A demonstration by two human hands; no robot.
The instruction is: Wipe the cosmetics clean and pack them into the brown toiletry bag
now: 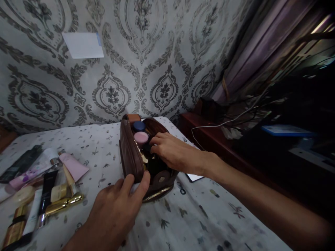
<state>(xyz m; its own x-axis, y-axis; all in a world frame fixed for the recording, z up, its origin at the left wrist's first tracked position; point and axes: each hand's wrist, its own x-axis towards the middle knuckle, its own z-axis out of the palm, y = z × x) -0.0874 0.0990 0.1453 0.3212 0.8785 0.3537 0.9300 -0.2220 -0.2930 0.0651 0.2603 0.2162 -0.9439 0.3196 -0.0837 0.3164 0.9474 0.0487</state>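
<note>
A brown zippered bag stands unzipped on the patterned cloth near the wall. My left hand grips the bag's near left edge between thumb and fingers. My right hand reaches into the opening from the right, its fingers closed at a dark item that is mostly hidden. Inside the bag, a pink round lid and a dark blue round lid show to the left of my right fingers. Other dark contents are hard to make out.
Several cosmetics lie at the left, among them a pink tube, a black tube and a gold tube. A dark red wooden edge with a white cable runs along the right. Patterned wallpaper stands behind.
</note>
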